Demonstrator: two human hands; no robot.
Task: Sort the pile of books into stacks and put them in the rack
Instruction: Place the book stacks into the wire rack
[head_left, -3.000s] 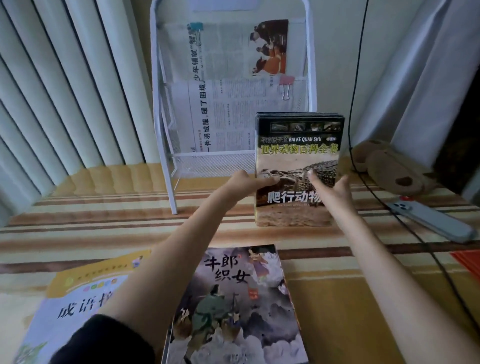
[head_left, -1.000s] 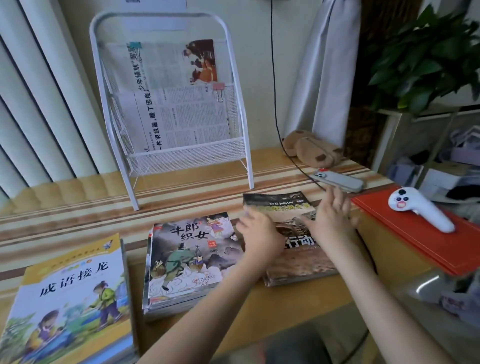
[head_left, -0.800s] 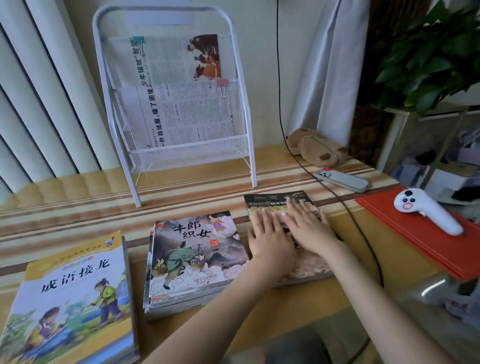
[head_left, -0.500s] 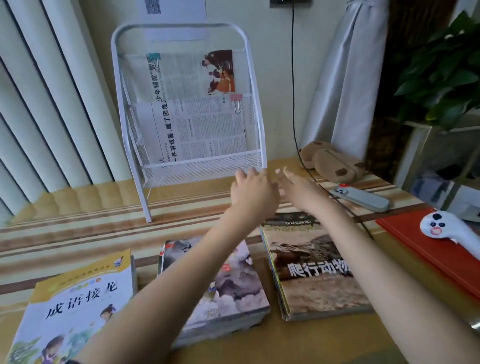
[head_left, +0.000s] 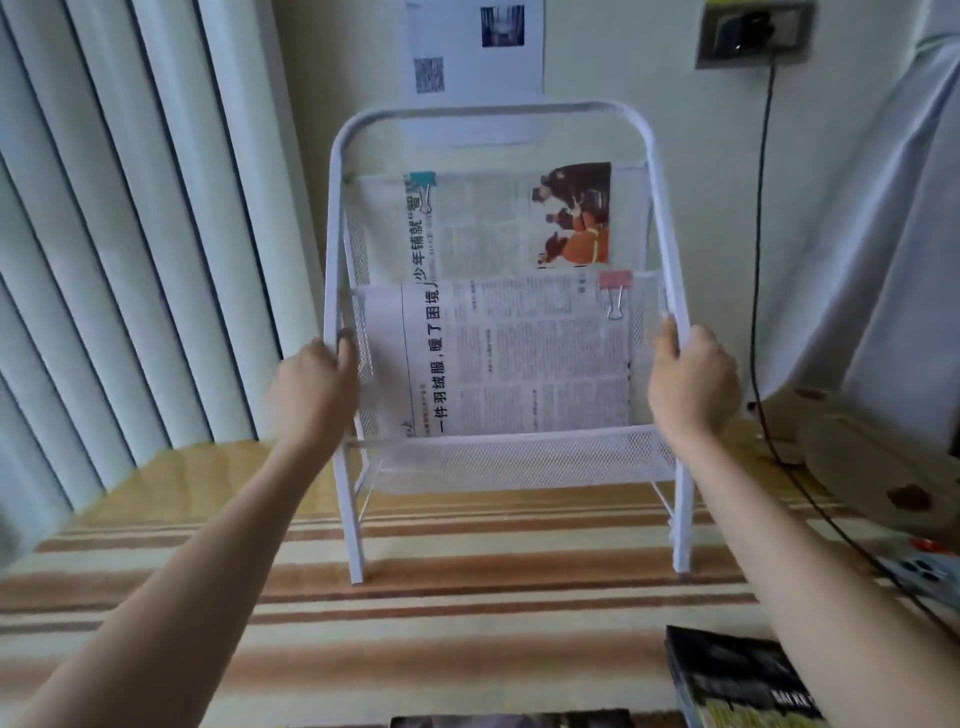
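From the head view, both our arms reach forward: our left hand (head_left: 311, 387) grips the white rack's (head_left: 493, 111) left post, our right hand (head_left: 693, 382) its right post. A book stack (head_left: 737, 680) lies on the striped table (head_left: 467, 613) near our right forearm.

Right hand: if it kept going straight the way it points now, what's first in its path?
Nothing to travel: the right hand already grips the rack side tube. Beyond looks like wall, depth unclear.
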